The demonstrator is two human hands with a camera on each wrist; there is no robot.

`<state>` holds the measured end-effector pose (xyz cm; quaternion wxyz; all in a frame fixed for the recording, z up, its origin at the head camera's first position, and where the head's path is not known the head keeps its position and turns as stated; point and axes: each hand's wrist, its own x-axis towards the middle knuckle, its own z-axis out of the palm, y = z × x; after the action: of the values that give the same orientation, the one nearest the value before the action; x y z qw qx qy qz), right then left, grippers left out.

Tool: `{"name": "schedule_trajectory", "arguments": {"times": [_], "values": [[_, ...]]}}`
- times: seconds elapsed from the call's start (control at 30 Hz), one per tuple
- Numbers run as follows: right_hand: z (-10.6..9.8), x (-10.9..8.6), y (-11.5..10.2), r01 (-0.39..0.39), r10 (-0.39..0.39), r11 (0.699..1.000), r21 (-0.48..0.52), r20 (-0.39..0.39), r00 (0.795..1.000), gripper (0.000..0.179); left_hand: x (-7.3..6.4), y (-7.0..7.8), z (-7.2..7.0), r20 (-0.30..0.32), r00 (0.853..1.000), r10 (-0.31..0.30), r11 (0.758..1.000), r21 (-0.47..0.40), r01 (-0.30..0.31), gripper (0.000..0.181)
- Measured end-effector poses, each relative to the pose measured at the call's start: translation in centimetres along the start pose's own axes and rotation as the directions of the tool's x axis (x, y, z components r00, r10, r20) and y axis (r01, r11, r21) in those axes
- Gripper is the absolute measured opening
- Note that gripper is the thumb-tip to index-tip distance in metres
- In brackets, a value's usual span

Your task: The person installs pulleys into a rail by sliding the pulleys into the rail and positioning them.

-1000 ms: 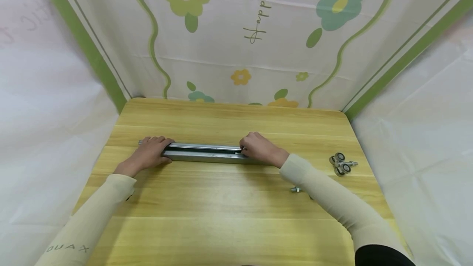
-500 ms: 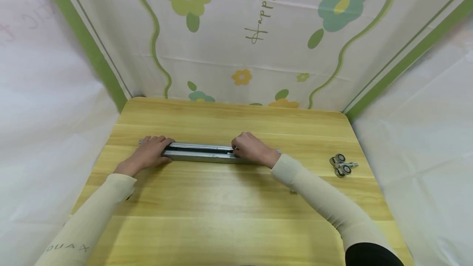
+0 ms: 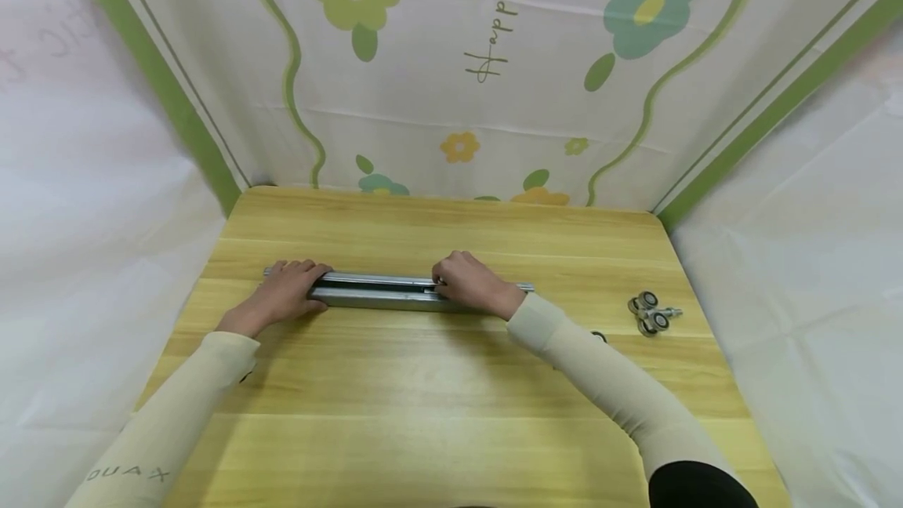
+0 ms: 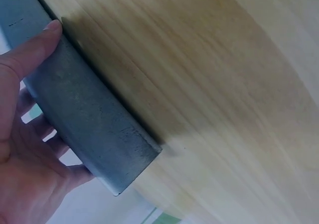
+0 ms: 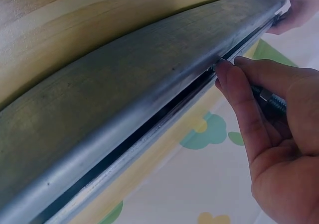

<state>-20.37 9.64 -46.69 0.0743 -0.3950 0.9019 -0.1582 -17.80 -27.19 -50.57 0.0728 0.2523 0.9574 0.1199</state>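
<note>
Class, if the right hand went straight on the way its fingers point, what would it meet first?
Probably the rail: the fingertips are right at its slot, though whether they touch is unclear.

Right hand (image 5: 284, 139) partly hides threaded bolt (image 5: 269, 98); right sleeve (image 3: 600, 376) half-covers dark round part (image 3: 599, 335) (too small to identify).

Across the middle of the frame the rail (image 3: 388, 302) is silver-grey. The bench (image 3: 395, 429) is yellow wood with streaked grain. The sleeves (image 3: 600, 371) are cream, lettered grey at lower left. At right, the rollers (image 3: 649, 313) are silver and black. Above, the white curtain (image 3: 423, 61) bears yellow-green, teal and orange flowers (image 3: 677, 10) and green wavy lines (image 3: 293, 53).
</note>
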Motion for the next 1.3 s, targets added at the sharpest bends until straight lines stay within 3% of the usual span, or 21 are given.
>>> {"name": "schedule_trajectory", "arguments": {"times": [0.23,0.33,0.43,0.53,0.73,0.93,1.13,1.3], "values": [[0.3,-0.1,0.2,-0.015,0.015,1.0,0.023,-0.002,1.0,0.011,0.4,0.5,-0.8,0.057,0.998,-0.025,1.0,0.004,0.025,0.071],[0.5,-0.5,0.6,-0.053,0.053,0.998,0.038,-0.013,0.998,0.029,0.9,1.0,-1.2,0.066,0.998,-0.023,1.0,-0.005,0.023,0.076],[0.5,-1.2,1.2,-0.1,0.101,0.994,0.039,-0.026,0.995,0.052,1.7,1.7,-1.5,0.077,0.997,-0.014,0.998,-0.06,0.019,0.079],[0.4,-2.3,2.2,-0.13,0.13,0.991,0.012,-0.027,0.991,0.063,2.5,2.6,-1.7,0.086,0.996,0.003,0.993,-0.116,0.007,0.078],[0.3,-4.4,4.2,-0.119,0.12,0.991,-0.066,0.008,0.993,0.076,4.2,4.8,-2.5,0.057,0.993,0.101,0.985,-0.146,-0.092,0.069],[0.3,-6.3,5.5,-0.144,0.147,0.989,-0.043,0.066,0.987,0.081,5.8,7.1,-3.3,0.032,0.987,0.16,0.968,-0.202,-0.15,0.069],[0.6,-8.0,6.4,-0.18,0.183,0.983,-0.043,0.085,0.979,0.079,7.4,9.6,-3.9,-0.007,0.973,0.233,0.953,-0.196,-0.23,0.068],[1.4,-8.7,6.9,-0.195,0.196,0.981,-0.02,0.074,0.978,0.075,8.6,11.2,-3.5,0.019,0.964,0.265,0.943,-0.212,-0.255,0.065]]}}
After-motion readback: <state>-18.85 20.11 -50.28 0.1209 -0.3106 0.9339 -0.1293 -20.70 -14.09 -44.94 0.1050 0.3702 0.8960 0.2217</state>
